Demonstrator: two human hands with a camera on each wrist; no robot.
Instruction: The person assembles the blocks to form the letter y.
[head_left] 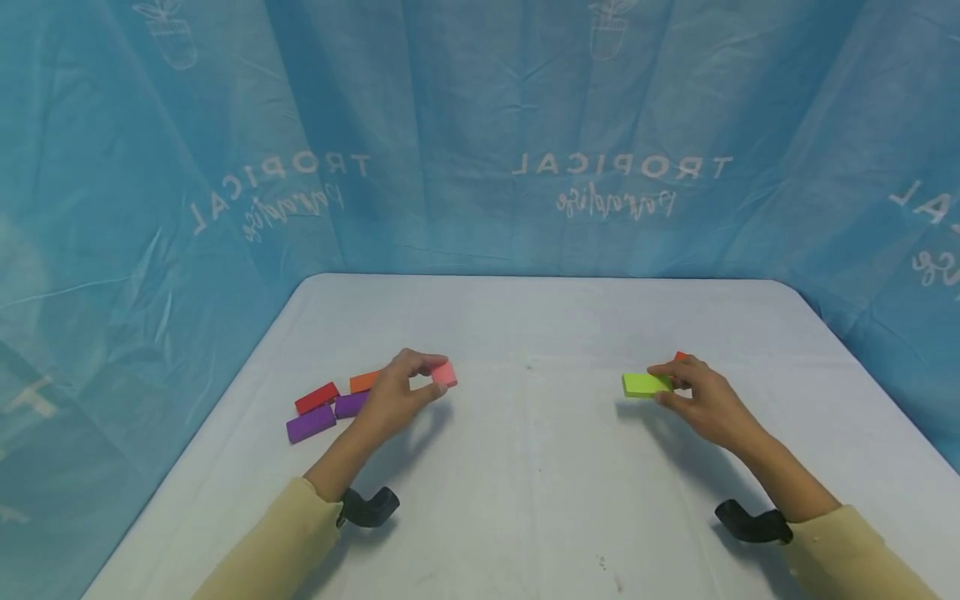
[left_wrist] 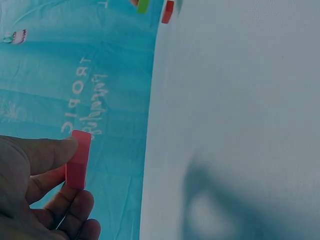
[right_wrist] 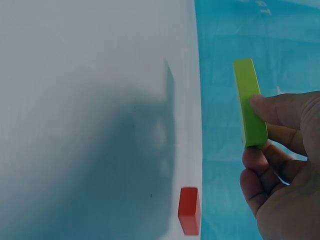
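Note:
My left hand [head_left: 396,395] pinches a pink block [head_left: 445,374] between thumb and fingers, raised over the table with its shadow below. In the left wrist view the pink block [left_wrist: 78,160] stands on end in the grip. Toward the right side, my right hand [head_left: 708,403] pinches a lime green block [head_left: 645,385] by one end, also above the table. The right wrist view shows the thumb on the broad face of the green block [right_wrist: 250,102]. Partly hidden behind the right hand, a red-orange block [right_wrist: 189,210] rests on the table.
Left of the left hand lie a red block [head_left: 317,397], an orange block [head_left: 364,382] and two purple blocks [head_left: 311,423], close together. The white table [head_left: 525,483] meets a blue printed curtain [head_left: 480,125] at the back and sides.

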